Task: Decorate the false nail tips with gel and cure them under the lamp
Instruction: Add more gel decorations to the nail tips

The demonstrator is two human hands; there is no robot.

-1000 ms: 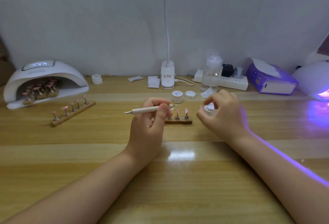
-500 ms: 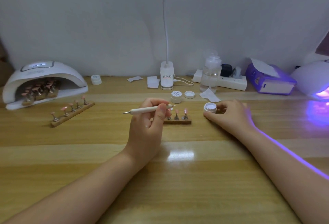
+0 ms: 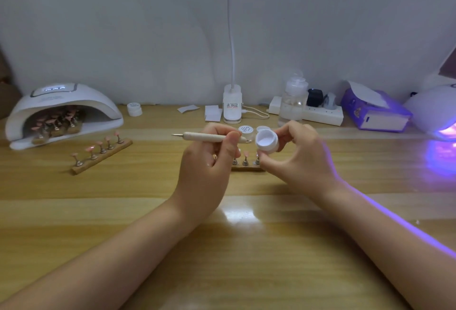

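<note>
Pinching the gel pot (image 3: 267, 141) in my right hand (image 3: 299, 161), mouth tilted towards me; left hand (image 3: 207, 174) grips the dotting pen (image 3: 207, 136) crosswise, hiding the nail stand (image 3: 246, 167) partly.

- Left hand (image 3: 204, 174) and right hand (image 3: 299, 161) raised over table (image 3: 246, 248) centre, close together, not touching.
- Tool (image 3: 209, 136) lies across left hand, metal tip pointing left.
- Open jar (image 3: 266, 141) in right hand, just right of the tool's near end, mouth tilted toward camera.
- Nail holder (image 3: 246, 164) on table behind and between the hands, partly hidden by both.
- 2nd holder (image 3: 101, 154) on table, well left, angled.
- Curing lamp (image 3: 61, 112) far left, behind the 2nd holder; more holders inside it.
- Capped jar (image 3: 246, 131) and loose lid (image 3: 262, 128) behind the hands.
- 2nd lamp (image 3: 436, 112) at far right edge.
</note>
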